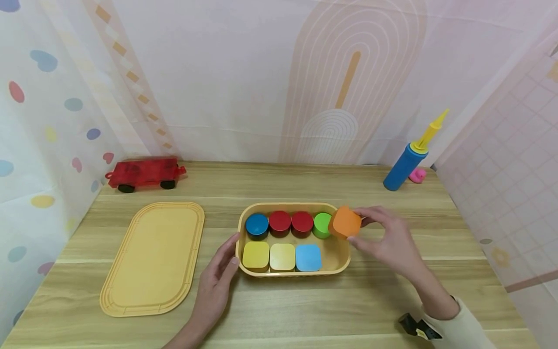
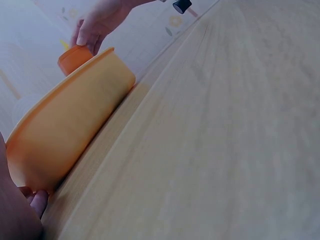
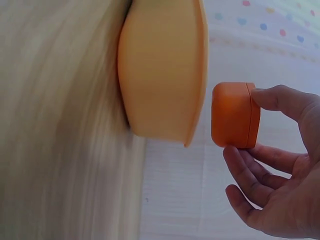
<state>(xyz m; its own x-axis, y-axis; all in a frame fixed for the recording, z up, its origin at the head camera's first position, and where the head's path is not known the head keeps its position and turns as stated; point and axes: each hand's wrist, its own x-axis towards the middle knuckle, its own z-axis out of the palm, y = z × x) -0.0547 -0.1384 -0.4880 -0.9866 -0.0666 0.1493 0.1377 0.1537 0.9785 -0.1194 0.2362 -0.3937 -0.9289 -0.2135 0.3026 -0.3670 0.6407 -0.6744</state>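
Note:
My right hand point(image 1: 392, 242) pinches an orange rounded-square box point(image 1: 346, 223) between thumb and fingers, tilted above the right end of a pale yellow bin point(image 1: 335, 261). A lid seam shows on that orange box point(image 3: 232, 115) in the right wrist view. In the bin's back row stand a round blue box point(image 1: 257, 225), two round red boxes point(image 1: 280, 222) and a round green box point(image 1: 322, 225). In front sit a square yellow box point(image 1: 256, 255), a cream box point(image 1: 282, 257) and a light blue box point(image 1: 308, 258). My left hand point(image 1: 215, 278) touches the bin's left end.
A flat yellow lid point(image 1: 152, 259) lies on the wooden table point(image 1: 287, 315) to the left. Behind it is a red toy wagon point(image 1: 146, 173). At the back right a blue and yellow hand pump point(image 1: 405, 167) stands beside a pink duck point(image 1: 417, 175).

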